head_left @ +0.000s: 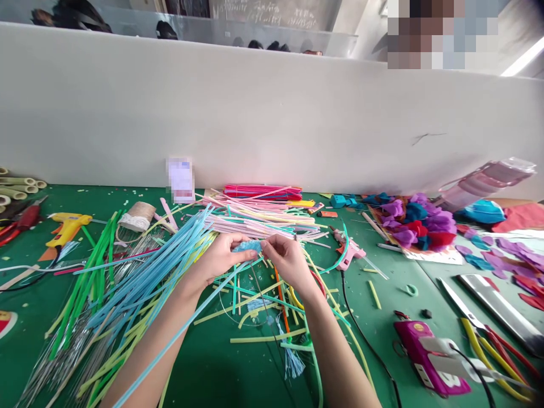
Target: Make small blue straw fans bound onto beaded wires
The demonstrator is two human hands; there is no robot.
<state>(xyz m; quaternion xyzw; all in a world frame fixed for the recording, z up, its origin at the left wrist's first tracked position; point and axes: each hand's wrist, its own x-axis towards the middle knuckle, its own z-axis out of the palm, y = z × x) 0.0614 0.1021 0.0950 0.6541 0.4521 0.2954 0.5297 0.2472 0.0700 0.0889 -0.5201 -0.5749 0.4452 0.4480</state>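
Observation:
In the middle of the view, my left hand (pixel 225 258) and my right hand (pixel 287 258) meet over the table. Both pinch a short, fuzzy light-blue piece (pixel 247 246) that looks like coiled or bunched pipe cleaner. Its right end lies between my right fingertips; the left part rests against my left thumb and fingers. A long light-blue pipe cleaner (pixel 187 335) slants from near my hands to the lower left, across my left forearm. Just left of that hand lies a bundle of blue pipe cleaners (pixel 157 260). Below the hands are loose yellow-green stems (pixel 250 340) and a blue tassel (pixel 293 362).
Green pipe cleaners (pixel 93 277) and a yellow glue gun (pixel 70 226) lie left. Pink stems (pixel 263 218) lie behind my hands. Rightward are a pink glue gun (pixel 351 252) with its cable, purple petals (pixel 408 221), scissors (pixel 471 323) and a magenta box (pixel 429 357). A white partition (pixel 272 119) bounds the back.

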